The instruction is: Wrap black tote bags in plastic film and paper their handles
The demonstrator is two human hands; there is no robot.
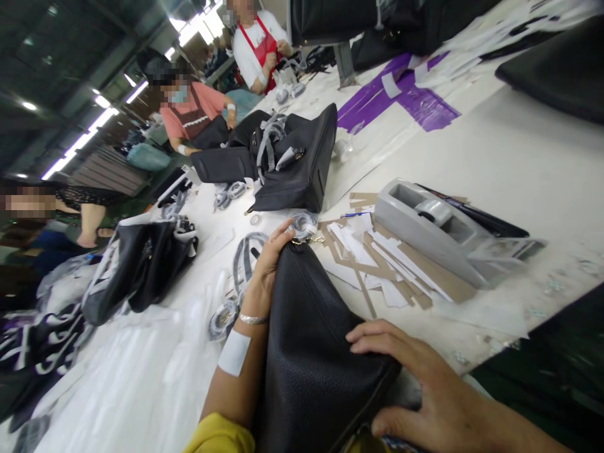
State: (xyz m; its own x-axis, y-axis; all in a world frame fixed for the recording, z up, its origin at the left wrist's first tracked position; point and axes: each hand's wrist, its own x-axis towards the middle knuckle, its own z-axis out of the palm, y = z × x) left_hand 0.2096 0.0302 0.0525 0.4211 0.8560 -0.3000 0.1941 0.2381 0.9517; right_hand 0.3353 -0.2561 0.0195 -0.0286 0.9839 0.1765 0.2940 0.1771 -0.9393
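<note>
Bag (311, 340): tilted lengthwise, probably for steadiness.
Left hand (270, 261): against its far end; cannot tell the grip.
Right hand (438, 384): spread open, fingertips resting on it.

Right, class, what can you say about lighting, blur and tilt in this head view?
In the head view, strip lights glare white at upper left amid darkness; in the head view, the white plastic at lower left looks smeared, the black bag clearer; in the head view, the whole scene leans.
</note>
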